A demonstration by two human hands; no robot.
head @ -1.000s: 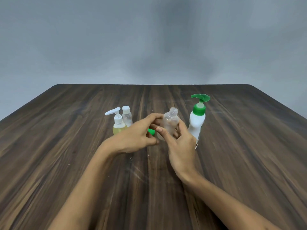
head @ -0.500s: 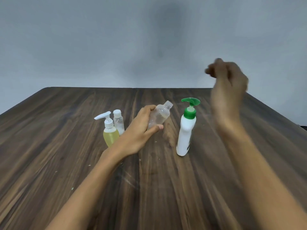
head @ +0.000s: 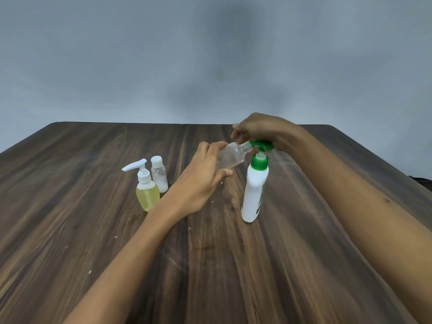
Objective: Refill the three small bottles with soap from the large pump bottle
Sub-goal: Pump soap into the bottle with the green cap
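Up close, the fingers [head: 211, 149] of the left hand [head: 201, 181] curl round the body of a clear small bottle [head: 230, 156], thumb underneath, holding it above the counter [head: 70, 230], tilted with its uncapped threaded neck pointing right, just at the spout of the green pump head [head: 261, 145]. The right hand [head: 261, 128] lies on top of that pump head, its fingers bent down over it; how tightly they wrap it I cannot tell. Beneath, the large pump bottle [head: 254, 195] stands upright on the counter, white with a green collar. Left of the left hand, near its wrist, two more small bottles stand upright, touching or nearly so: a yellow-filled pump bottle [head: 147, 195] in front and a capped clear bottle [head: 159, 176] just behind it. Both forearms reach in from the near edge.
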